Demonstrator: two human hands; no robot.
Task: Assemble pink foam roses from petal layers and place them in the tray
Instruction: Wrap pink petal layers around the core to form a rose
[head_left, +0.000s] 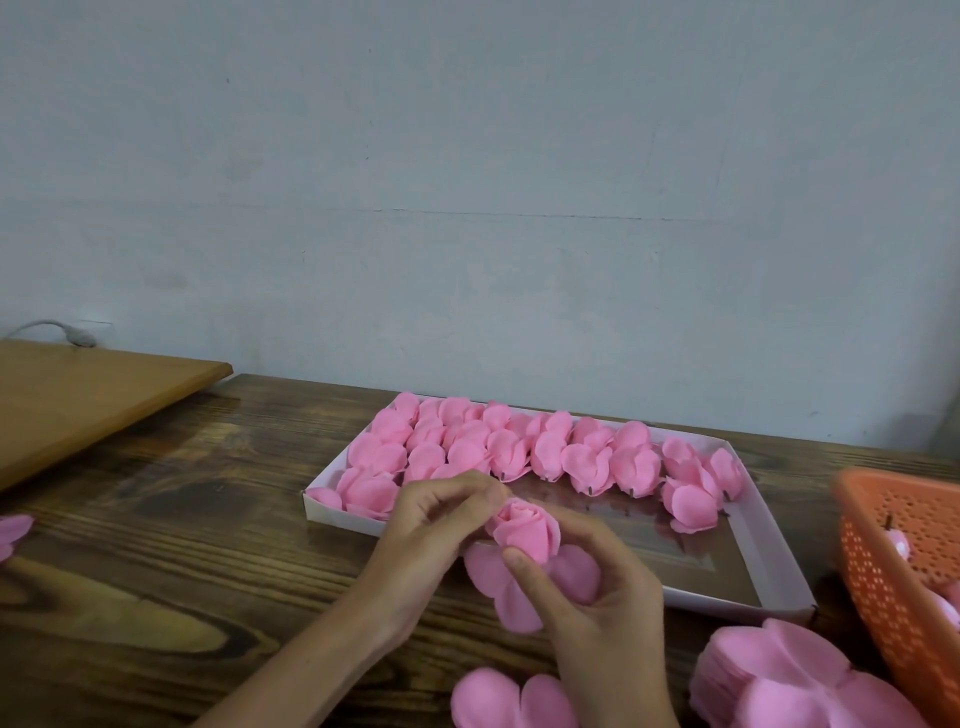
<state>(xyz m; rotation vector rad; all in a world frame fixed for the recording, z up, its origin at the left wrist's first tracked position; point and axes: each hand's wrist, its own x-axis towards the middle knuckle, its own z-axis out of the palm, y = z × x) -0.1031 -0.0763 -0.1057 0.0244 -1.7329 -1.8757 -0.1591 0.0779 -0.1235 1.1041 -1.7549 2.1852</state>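
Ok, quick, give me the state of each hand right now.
Left hand: pinches the top of the rose bud.
Right hand: grips the rose bud with the thumb, with the petal layer under it.

I see a dark wooden table. A white tray lies toward its far edge and an orange basket at its right edge. A stack of petal layers sits at the near right corner, and a lighter board lies over the far left corner.
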